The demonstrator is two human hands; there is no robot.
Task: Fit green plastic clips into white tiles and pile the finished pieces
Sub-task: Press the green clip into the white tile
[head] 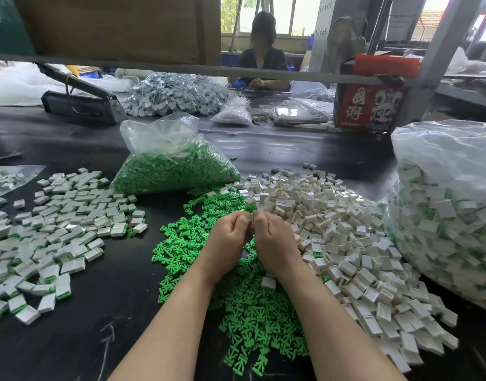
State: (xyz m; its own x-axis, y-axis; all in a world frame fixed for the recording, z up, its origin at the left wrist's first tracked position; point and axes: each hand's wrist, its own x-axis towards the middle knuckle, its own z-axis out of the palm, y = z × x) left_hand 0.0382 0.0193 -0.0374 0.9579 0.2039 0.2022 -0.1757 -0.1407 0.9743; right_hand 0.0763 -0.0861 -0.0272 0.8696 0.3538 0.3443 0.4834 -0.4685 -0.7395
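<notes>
My left hand [227,235] and my right hand [273,237] meet above a spread of loose green clips [252,306] on the black table. Both have their fingers curled, fingertips together; whatever they pinch is hidden behind the fingers. A heap of empty white tiles [346,243] lies to the right of my hands. Finished pieces, white tiles with green showing [60,237], lie scattered at the left.
A clear bag of green clips [175,166] sits behind my hands. A large clear bag of finished pieces [445,215] stands at the right edge. Across the table sit a person [262,50], a red carton [373,103] and bundles of white parts [175,94].
</notes>
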